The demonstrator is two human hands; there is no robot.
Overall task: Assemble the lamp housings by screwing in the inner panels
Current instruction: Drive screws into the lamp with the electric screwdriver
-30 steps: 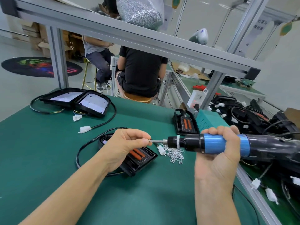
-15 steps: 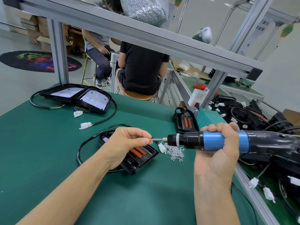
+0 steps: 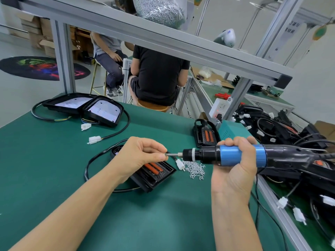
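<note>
My right hand grips a black and blue electric screwdriver, held level above the green mat with its bit pointing left. The thumb and forefinger of my left hand pinch at the bit's tip; the screw there is too small to see. Below that hand lies a black lamp housing with two orange strips and a black cable looped round it. A small heap of silver screws lies on the mat beside a white connector.
Two housings with white inner panels lie at the back left, with white plugs on their cables. Another orange-strip housing leans by a teal box. Several black housings and cables are piled at right. Two people sit beyond the metal frame.
The view has shifted slightly; both hands stay together, left fingers still at the screwdriver bit.
</note>
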